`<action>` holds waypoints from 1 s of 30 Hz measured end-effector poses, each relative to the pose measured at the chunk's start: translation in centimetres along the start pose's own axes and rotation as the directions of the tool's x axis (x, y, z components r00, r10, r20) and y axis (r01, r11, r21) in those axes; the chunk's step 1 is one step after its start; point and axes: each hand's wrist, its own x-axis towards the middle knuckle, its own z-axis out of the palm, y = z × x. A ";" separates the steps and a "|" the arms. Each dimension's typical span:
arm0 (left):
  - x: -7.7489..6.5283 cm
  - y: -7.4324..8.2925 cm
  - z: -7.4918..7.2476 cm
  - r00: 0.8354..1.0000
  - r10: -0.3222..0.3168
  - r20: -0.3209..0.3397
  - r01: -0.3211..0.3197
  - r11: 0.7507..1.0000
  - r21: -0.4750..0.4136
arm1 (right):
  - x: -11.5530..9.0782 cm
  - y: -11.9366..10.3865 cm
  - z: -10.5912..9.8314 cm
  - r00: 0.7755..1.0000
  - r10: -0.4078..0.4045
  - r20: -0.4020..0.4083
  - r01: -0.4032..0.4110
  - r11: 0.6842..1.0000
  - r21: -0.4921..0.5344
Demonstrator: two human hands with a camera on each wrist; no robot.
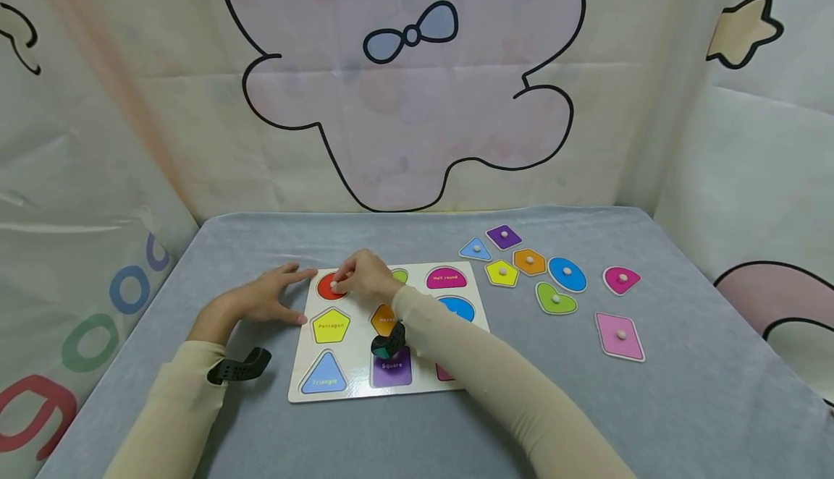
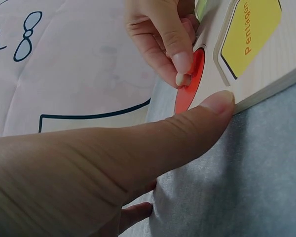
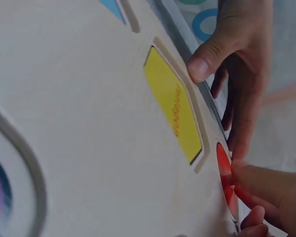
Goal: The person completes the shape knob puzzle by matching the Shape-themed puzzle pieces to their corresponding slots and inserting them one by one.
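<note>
A white wooden shape board [image 1: 357, 349] with labelled coloured recesses lies on the table. At its far left corner my right hand [image 1: 371, 276] pinches the small wooden knob [image 2: 183, 79] of a red round puzzle piece [image 1: 327, 288]. The red piece looks flush with the board in the left wrist view. My left hand [image 1: 263, 296] rests against the board's left edge, thumb and fingers extended; its thumb [image 2: 218, 102] touches the edge near the yellow pentagon recess [image 1: 331, 326]. My right forearm covers part of the board's right side.
Loose knobbed pieces lie right of the board, among them a blue oval [image 1: 565, 275], an orange hexagon [image 1: 529, 263], a green heart [image 1: 555, 299] and a pink piece [image 1: 619, 337]. Grey-blue cloth [image 1: 260, 421] covers the table. A printed curtain [image 1: 417, 117] hangs behind.
</note>
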 end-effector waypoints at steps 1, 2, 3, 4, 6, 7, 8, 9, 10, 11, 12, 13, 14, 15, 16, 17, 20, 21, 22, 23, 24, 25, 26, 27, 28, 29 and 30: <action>0.0 0.0 0.0 1.000 -0.001 0.001 0.001 1.000 -0.001 | 0.0 0.0 -0.1 1.000 0.006 0.005 -0.006 1.000 0.013; 0.0 0.1 -0.1 1.000 -0.001 0.002 0.001 1.000 -0.002 | 0.0 0.1 -0.1 1.000 0.009 0.011 -0.010 1.000 0.027; 0.1 0.1 -0.1 1.000 -0.002 0.004 0.002 1.000 -0.004 | -0.1 0.1 -0.2 1.000 0.013 0.018 -0.014 0.999 0.042; 0.1 0.0 -0.1 1.000 0.001 0.004 -0.001 1.000 0.001 | -0.1 0.1 -0.3 1.000 0.013 0.023 -0.014 0.998 0.053; 0.1 0.1 -0.1 1.000 0.002 0.006 -0.002 1.000 0.001 | -0.1 0.2 -0.5 1.000 0.002 0.031 -0.004 0.998 0.065; 0.1 0.1 -0.2 1.000 0.000 0.006 0.000 1.000 0.000 | -0.1 0.3 -0.5 0.999 -0.011 0.035 0.008 0.998 0.069; 0.0 0.1 -0.2 1.000 0.002 0.007 -0.002 1.000 0.003 | -0.1 0.4 -0.6 0.999 -0.025 0.040 0.022 0.997 0.073; 0.0 0.1 -0.2 1.000 0.002 0.006 -0.002 1.000 0.006 | -0.1 0.5 -0.7 0.998 -0.035 0.045 0.032 0.996 0.079; 0.0 0.2 -0.2 1.000 0.000 0.006 0.000 1.000 0.008 | -0.1 0.6 -0.7 0.998 -0.047 0.051 0.043 0.996 0.084; -0.1 0.2 -0.2 1.000 -0.002 0.007 0.002 1.000 0.007 | -0.1 0.7 -0.8 0.997 -0.057 0.058 0.052 0.994 0.093; -0.1 0.2 -0.2 1.000 -0.003 0.007 0.003 1.000 0.010 | -0.1 0.8 -0.8 0.996 -0.068 0.065 0.061 0.993 0.100; -0.1 0.3 -0.1 1.000 -0.003 0.006 0.003 1.000 0.013 | -0.1 0.9 -0.9 0.995 -0.077 0.071 0.069 0.992 0.109; -0.1 0.3 -0.1 1.000 -0.003 0.005 0.003 1.000 0.016 | -0.1 1.0 -0.9 0.994 -0.082 0.077 0.072 0.990 0.120; -0.1 0.4 -0.1 1.000 -0.006 0.005 0.005 1.000 0.015 | -0.1 1.1 -1.0 0.993 -0.087 0.080 0.076 0.989 0.130; -0.2 0.4 0.0 1.000 -0.007 0.005 0.007 1.000 0.014 | -0.2 1.2 -1.0 0.992 -0.094 0.083 0.081 0.987 0.141; -0.2 0.4 0.0 1.000 -0.007 0.004 0.007 1.000 0.014 | -0.2 1.2 -1.0 0.992 -0.096 0.085 0.083 0.985 0.148; -0.2 0.4 0.1 1.000 -0.011 0.002 0.011 1.000 0.014 | -0.2 1.4 -1.1 0.991 -0.103 0.085 0.087 0.980 0.179; -0.2 0.4 0.1 1.000 -0.012 0.001 0.012 1.000 0.014 | -0.3 1.5 -1.2 0.991 -0.107 0.085 0.090 0.978 0.186; -0.2 0.4 0.1 1.000 -0.013 0.000 0.013 1.000 0.015 | -0.3 1.6 -1.3 0.990 -0.113 0.085 0.095 0.977 0.193; -0.2 0.4 0.0 1.000 -0.016 -0.001 0.016 1.000 0.013 | -0.4 1.7 -1.4 0.989 -0.117 0.087 0.098 0.975 0.198; -0.2 0.4 0.0 1.000 -0.016 -0.002 0.016 1.000 0.014 | -0.4 1.8 -1.5 0.988 -0.125 0.089 0.105 0.974 0.203; -0.2 0.3 0.0 1.000 -0.017 -0.003 0.017 1.000 0.012 | -0.5 1.9 -1.6 0.987 -0.131 0.094 0.109 0.972 0.206; -0.2 0.3 0.0 1.000 -0.013 -0.004 0.014 1.000 0.014 | -0.6 2.0 -1.8 0.986 -0.137 0.098 0.115 0.972 0.204; -0.1 0.2 0.0 1.000 -0.013 -0.006 0.013 1.000 0.011 | -0.7 2.0 -1.9 0.984 -0.146 0.102 0.124 0.972 0.200; -0.1 0.2 0.0 1.000 -0.010 -0.008 0.010 1.000 0.012 | -0.7 2.1 -2.1 0.982 -0.155 0.108 0.132 0.972 0.194; -0.1 0.2 0.0 1.000 -0.008 -0.009 0.009 1.000 0.010 | -0.8 2.2 -2.2 0.981 -0.159 0.115 0.135 0.973 0.189; -0.1 0.1 0.0 1.000 -0.003 -0.011 0.003 1.000 0.012 | -0.8 2.3 -2.4 0.979 -0.165 0.121 0.141 0.973 0.183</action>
